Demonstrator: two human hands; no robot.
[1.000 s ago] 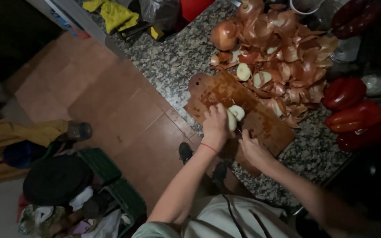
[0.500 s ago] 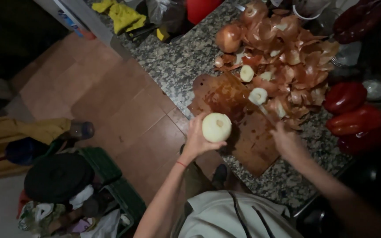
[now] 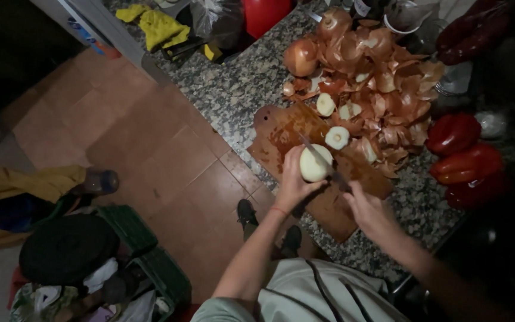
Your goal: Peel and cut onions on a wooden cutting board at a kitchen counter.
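Left hand (image 3: 293, 182) clamped on peeled onion (image 3: 316, 163) over cutting board (image 3: 281, 134); right hand (image 3: 368, 206) closed on knife (image 3: 323, 164), blade against onion. Risk judged: slip into left fingers, dim light. At 8 o'clock, green crate (image 3: 150, 256) on floor, contents unclear.

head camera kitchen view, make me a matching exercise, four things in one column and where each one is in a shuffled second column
Things:
1. pale peeled round onion
2. brown wooden cutting board
3. shiny red bell peppers
4. crumpled yellow cloth

Places:
A. far end of the counter, by the dark bags
B. on the speckled granite counter, under both hands
C. held in the left hand, with the knife in the right hand against it
D. right of the heap of brown onion skins

Pairs: 1-C, 2-B, 3-D, 4-A
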